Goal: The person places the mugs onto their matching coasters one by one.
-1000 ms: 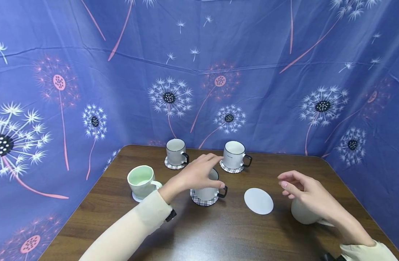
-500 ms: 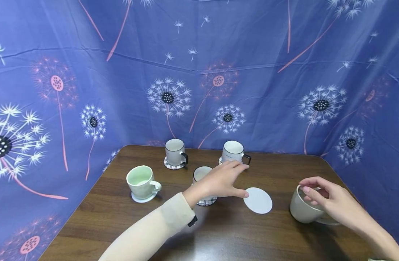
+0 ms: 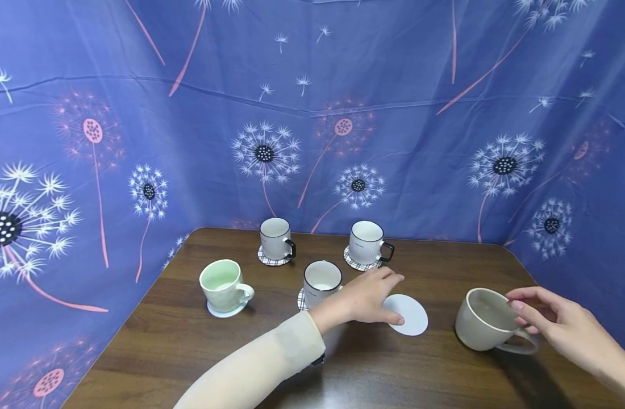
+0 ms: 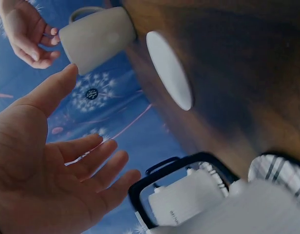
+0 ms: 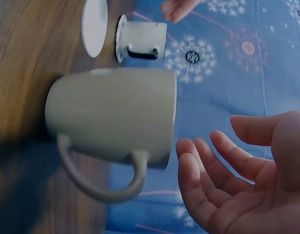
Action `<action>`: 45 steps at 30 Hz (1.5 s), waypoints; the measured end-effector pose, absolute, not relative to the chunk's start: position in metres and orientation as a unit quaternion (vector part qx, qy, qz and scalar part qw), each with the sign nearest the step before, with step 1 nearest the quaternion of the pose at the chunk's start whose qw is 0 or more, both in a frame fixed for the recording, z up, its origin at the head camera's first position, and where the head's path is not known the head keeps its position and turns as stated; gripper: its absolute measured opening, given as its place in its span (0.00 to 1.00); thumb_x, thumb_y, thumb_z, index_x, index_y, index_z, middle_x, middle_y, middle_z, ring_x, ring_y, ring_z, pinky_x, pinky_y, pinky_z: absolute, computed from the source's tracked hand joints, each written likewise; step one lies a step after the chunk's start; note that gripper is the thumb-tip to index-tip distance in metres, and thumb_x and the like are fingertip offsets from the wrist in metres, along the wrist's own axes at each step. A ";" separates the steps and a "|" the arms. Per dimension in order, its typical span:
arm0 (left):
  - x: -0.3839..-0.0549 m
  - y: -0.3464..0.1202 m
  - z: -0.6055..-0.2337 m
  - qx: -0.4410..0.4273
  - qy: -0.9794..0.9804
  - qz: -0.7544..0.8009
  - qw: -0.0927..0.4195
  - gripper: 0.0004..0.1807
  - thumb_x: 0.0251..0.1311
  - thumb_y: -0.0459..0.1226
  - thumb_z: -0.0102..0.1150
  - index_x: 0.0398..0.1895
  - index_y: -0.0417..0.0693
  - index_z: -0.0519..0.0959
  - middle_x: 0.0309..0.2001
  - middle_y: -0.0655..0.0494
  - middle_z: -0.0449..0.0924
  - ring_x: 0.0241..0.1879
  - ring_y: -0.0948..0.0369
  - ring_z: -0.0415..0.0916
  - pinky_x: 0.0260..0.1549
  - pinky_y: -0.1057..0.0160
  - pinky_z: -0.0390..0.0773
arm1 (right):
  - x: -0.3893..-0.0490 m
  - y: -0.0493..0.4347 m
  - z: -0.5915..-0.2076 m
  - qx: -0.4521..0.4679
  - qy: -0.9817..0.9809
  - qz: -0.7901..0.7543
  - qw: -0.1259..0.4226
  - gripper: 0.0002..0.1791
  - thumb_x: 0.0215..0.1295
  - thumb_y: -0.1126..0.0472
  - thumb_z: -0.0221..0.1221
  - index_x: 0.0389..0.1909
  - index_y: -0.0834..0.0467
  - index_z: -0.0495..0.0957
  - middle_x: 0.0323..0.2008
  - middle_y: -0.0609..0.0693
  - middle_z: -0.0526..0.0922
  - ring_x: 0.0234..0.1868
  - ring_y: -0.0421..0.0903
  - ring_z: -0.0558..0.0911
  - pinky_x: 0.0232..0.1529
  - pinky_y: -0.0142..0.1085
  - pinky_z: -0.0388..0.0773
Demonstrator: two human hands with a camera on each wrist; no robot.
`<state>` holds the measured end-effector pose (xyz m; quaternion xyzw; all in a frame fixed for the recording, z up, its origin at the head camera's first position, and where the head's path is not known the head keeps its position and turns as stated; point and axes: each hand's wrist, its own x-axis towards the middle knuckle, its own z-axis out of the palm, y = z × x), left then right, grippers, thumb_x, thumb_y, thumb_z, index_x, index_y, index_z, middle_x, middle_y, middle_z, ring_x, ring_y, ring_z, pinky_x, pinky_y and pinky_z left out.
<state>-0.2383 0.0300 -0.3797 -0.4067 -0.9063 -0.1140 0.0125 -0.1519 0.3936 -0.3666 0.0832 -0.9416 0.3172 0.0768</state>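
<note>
My left hand (image 3: 363, 298) hovers over the table, fingers loosely extended and holding nothing. In the head view its thumb overlaps the edge of a plain white round coaster (image 3: 411, 316); the left wrist view shows the hand apart from that coaster (image 4: 170, 70). Farther right stands an upright beige mug (image 3: 478, 326), directly on the wood, its handle pointing right. My right hand (image 3: 563, 324) is beside this mug's rim with relaxed, slightly bent fingers. A gap shows between those fingers and the mug (image 5: 113, 114) in the right wrist view.
A white black-rimmed mug (image 3: 321, 282) on a checked coaster stands behind my left wrist, its handle hidden. Two similar mugs, one left (image 3: 275, 238) and one right (image 3: 366, 242), stand at the back. A green mug (image 3: 220, 284) sits on a pale coaster at left.
My left hand has moved right and slightly down, from over the middle black-rimmed mug to the white coaster. The right hand has drawn off to the right, uncovering the beige mug.
</note>
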 end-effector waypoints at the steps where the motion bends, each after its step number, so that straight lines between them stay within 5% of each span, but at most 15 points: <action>1: -0.238 0.032 -0.382 -0.405 -0.907 -0.115 0.009 0.47 0.62 0.59 0.72 0.78 0.46 0.69 0.71 0.55 0.74 0.69 0.59 0.72 0.70 0.68 0.68 | -0.152 0.396 -0.368 0.083 -0.940 0.320 0.080 0.12 0.80 0.58 0.60 0.56 0.60 0.80 0.38 0.35 0.89 0.35 0.32 0.86 0.32 0.28 0.80; 7: -0.238 0.039 -0.395 -0.388 -0.914 -0.116 -0.006 0.47 0.60 0.59 0.74 0.77 0.47 0.71 0.69 0.56 0.75 0.65 0.60 0.74 0.64 0.70 0.72 | -0.151 0.410 -0.377 0.090 -0.931 0.338 0.103 0.06 0.78 0.65 0.61 0.50 0.55 0.83 0.36 0.31 0.87 0.33 0.30 0.85 0.30 0.26 0.79; 15: -0.238 0.045 -0.407 -0.369 -0.923 -0.112 -0.009 0.47 0.58 0.60 0.75 0.76 0.48 0.73 0.68 0.57 0.75 0.63 0.62 0.74 0.60 0.70 0.75 | -0.151 0.420 -0.380 0.065 -0.945 0.304 0.100 0.05 0.80 0.60 0.60 0.50 0.51 0.82 0.33 0.29 0.86 0.31 0.29 0.83 0.29 0.27 0.78; 21: -0.236 0.054 -0.416 -0.361 -0.926 -0.104 -0.009 0.46 0.57 0.60 0.76 0.74 0.48 0.74 0.67 0.57 0.77 0.62 0.61 0.75 0.57 0.69 0.77 | -0.150 0.425 -0.386 0.062 -0.940 0.318 0.103 0.13 0.78 0.64 0.60 0.46 0.38 0.82 0.31 0.28 0.85 0.30 0.29 0.82 0.28 0.26 0.77; 27: -0.236 0.058 -0.424 -0.341 -0.936 -0.086 -0.006 0.44 0.56 0.60 0.77 0.72 0.49 0.76 0.64 0.58 0.78 0.58 0.62 0.75 0.53 0.69 0.77 | -0.154 0.430 -0.392 0.058 -0.946 0.304 0.096 0.05 0.79 0.61 0.60 0.49 0.50 0.83 0.34 0.25 0.83 0.30 0.30 0.82 0.27 0.28 0.79; 34: -0.238 0.059 -0.431 -0.312 -0.946 -0.085 -0.021 0.45 0.54 0.61 0.78 0.71 0.49 0.77 0.63 0.58 0.78 0.56 0.62 0.75 0.54 0.66 0.78 | -0.156 0.436 -0.398 0.037 -0.955 0.288 0.063 0.16 0.81 0.56 0.58 0.54 0.66 0.79 0.32 0.35 0.86 0.30 0.30 0.81 0.28 0.33 0.81; 45: -0.237 0.061 -0.436 -0.289 -0.954 -0.076 -0.030 0.44 0.55 0.61 0.77 0.69 0.46 0.79 0.63 0.55 0.78 0.57 0.60 0.74 0.56 0.64 0.77 | -0.153 0.446 -0.409 0.049 -0.954 0.293 0.046 0.12 0.82 0.56 0.57 0.53 0.60 0.80 0.30 0.37 0.84 0.28 0.34 0.82 0.26 0.34 0.79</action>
